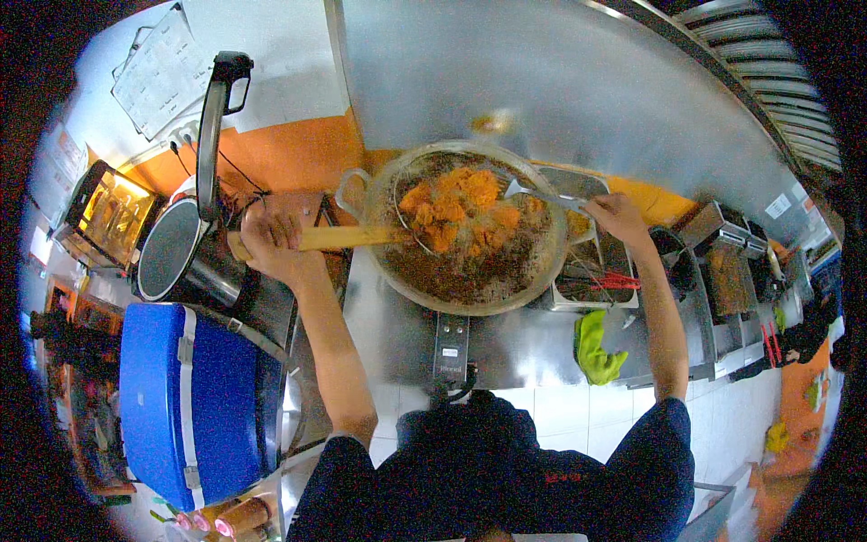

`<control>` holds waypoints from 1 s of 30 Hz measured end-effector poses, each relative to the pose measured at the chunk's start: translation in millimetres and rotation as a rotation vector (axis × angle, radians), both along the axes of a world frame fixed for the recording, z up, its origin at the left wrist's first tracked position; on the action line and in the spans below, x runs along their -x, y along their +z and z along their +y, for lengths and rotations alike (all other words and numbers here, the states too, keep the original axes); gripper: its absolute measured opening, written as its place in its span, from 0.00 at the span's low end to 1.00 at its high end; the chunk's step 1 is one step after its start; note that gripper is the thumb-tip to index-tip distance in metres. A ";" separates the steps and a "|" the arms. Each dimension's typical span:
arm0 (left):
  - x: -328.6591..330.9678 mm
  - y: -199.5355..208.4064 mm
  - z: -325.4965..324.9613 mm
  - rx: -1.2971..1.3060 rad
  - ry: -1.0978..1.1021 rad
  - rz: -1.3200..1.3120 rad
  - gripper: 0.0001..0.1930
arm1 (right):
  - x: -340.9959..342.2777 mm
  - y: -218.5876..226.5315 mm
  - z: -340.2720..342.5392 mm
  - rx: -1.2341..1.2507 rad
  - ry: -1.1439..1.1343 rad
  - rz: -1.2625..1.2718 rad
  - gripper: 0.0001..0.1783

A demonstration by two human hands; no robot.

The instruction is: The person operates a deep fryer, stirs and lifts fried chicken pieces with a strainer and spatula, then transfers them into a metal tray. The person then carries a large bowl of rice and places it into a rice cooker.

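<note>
Across the pan (462,310) — strainer (403,237), handle (343,238) leftward in left fingers (282,231), right fingers (598,208) holding utensil (544,193)

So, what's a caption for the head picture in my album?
Left hand holds a strainer of orange food at a pan; right hand holds a metal utensil.

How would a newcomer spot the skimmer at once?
Find the big round pan on the metal counter. The left hand holds the skimmer over it, loaded with orange food. Unlike the metal utensil in the right hand, it has a broad, pale wooden handle.
</note>
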State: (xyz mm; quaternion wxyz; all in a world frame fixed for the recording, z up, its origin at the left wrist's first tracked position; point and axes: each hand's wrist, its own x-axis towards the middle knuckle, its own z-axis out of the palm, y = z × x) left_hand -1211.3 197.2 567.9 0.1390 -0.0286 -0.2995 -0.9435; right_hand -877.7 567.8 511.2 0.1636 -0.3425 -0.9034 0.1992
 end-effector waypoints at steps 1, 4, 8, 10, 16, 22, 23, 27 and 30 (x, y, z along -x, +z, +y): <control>-6.3 1.0 -5.6 0.094 0.024 0.048 0.10 | 23.3 -3.2 5.7 -0.134 0.027 0.027 0.24; -23.8 2.0 -18.7 -0.115 -0.057 0.019 0.10 | 70.0 1.1 11.0 -0.056 -0.023 0.019 0.24; -39.6 1.4 -28.1 -0.120 0.066 -0.097 0.11 | 124.4 14.1 -5.8 -0.077 -0.009 -0.092 0.24; -44.4 -0.3 -33.0 -0.105 0.081 -0.156 0.12 | 138.2 21.7 -17.5 -0.236 -0.014 -0.142 0.24; -47.5 -14.0 -47.0 -0.091 0.062 -0.073 0.12 | 105.8 54.1 -43.8 -0.495 -0.001 -0.054 0.22; -42.9 -16.7 -35.5 -0.098 0.104 -0.220 0.12 | 60.3 82.5 -83.1 -0.352 -0.077 -0.361 0.19; -44.1 -14.7 -33.9 -0.108 0.097 -0.255 0.11 | 61.8 82.9 -86.9 -0.388 -0.062 -0.323 0.18; -51.2 -4.3 -27.7 -0.111 0.135 -0.233 0.12 | 59.9 76.4 -82.0 -0.510 -0.074 -0.213 0.18; -58.5 -3.3 -25.3 -0.103 0.098 -0.172 0.14 | 36.1 68.5 -63.6 -0.661 -0.113 -0.195 0.17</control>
